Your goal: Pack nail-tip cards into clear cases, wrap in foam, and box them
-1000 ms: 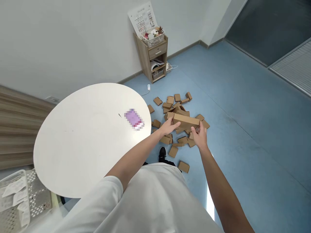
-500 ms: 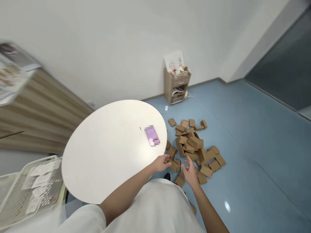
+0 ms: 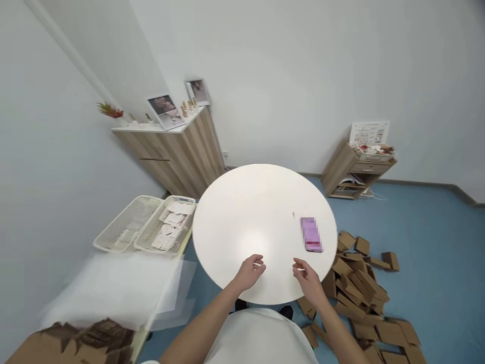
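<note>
Over the near part of a round white table (image 3: 261,187), my left hand (image 3: 249,271) hovers with its fingers loosely curled and apart, holding nothing. My right hand (image 3: 306,277) is above the table's near right edge, thumb and fingers parted, also with nothing between them. Closest to the right hand lies a purple phone-shaped item (image 3: 311,234), its surface blurred by pixels. A tiny slim object (image 3: 293,215) rests just left of it, too small to name.
Brown cardboard boxes (image 3: 364,288) are heaped on the blue floor at right. White plastic baskets (image 3: 142,247), one holding white packets (image 3: 172,225), stand at left beside translucent sheets (image 3: 113,283). A wooden cabinet (image 3: 204,151) and a small shelf unit (image 3: 341,167) line the wall.
My view has swung left, bringing the cabinet and baskets further into sight. Both hands are now over the table instead of its right edge and the boxes. They remain without anything in them.
</note>
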A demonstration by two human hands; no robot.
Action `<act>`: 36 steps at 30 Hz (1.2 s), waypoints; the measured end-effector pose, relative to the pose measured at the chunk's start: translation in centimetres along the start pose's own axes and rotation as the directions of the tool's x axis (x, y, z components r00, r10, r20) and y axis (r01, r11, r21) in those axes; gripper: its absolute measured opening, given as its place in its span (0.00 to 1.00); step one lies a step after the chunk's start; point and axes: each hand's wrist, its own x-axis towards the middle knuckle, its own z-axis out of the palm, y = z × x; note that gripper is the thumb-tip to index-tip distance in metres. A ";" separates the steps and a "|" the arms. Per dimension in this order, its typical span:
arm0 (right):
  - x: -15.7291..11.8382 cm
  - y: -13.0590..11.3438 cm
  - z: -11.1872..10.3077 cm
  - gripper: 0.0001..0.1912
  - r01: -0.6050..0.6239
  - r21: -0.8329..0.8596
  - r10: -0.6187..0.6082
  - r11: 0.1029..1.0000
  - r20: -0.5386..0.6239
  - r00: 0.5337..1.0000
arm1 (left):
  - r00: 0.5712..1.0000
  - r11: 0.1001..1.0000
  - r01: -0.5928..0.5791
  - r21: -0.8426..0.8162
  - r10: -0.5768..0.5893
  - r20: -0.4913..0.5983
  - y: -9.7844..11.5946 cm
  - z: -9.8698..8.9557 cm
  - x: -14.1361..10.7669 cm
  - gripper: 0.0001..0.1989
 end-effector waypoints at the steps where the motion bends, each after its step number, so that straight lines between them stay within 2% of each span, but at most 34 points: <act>1: 0.2 -0.1 1.2 0.24 0.006 0.025 -0.006 1.000 -0.001 1.000 | 1.000 1.000 0.009 -0.015 -0.009 -0.023 -0.6 -1.1 -0.5 0.23; 5: 0.5 -1.0 5.7 0.24 -0.010 0.089 0.009 0.996 0.013 1.000 | 0.994 0.997 0.047 -0.058 -0.053 -0.099 -2.9 -5.0 -2.6 0.23; 10: 0.5 -3.6 9.6 0.24 -0.036 0.047 0.028 0.998 0.151 0.988 | 0.969 0.985 0.092 -0.144 -0.122 -0.215 -4.9 -8.1 -5.0 0.23; 14: 1.3 -4.9 11.4 0.22 -0.025 0.009 0.021 1.000 0.278 0.960 | 0.935 0.980 0.116 -0.163 -0.163 -0.316 -5.7 -9.3 -7.1 0.24; 18: 3.4 -5.0 13.5 0.22 -0.031 -0.032 0.041 0.999 0.393 0.918 | 0.895 0.968 0.183 -0.174 -0.237 -0.377 -6.8 -10.0 -10.4 0.25; 24: 5.0 -6.5 18.1 0.21 -0.001 -0.055 0.027 0.998 0.478 0.878 | 0.789 0.912 0.319 -0.259 -0.407 -0.460 -9.5 -11.2 -14.7 0.26; 27: 4.4 -7.7 20.3 0.22 0.026 -0.071 0.017 0.997 0.543 0.839 | 0.766 0.916 0.283 -0.286 -0.395 -0.508 -10.5 -12.2 -15.6 0.26; 29: 4.0 -8.3 21.9 0.22 0.063 -0.106 0.014 0.992 0.598 0.801 | 0.771 0.928 0.233 -0.290 -0.358 -0.526 -11.1 -13.1 -16.1 0.25; 32: 3.7 -9.1 24.6 0.21 0.181 -0.167 -0.030 0.969 0.650 0.759 | 0.770 0.949 0.170 -0.266 -0.296 -0.564 -12.2 -15.2 -17.1 0.24; 36: 3.1 -10.8 28.8 0.21 0.352 -0.228 -0.113 0.908 0.676 0.728 | 0.720 0.967 0.101 -0.233 -0.232 -0.654 -13.7 -18.7 -18.6 0.23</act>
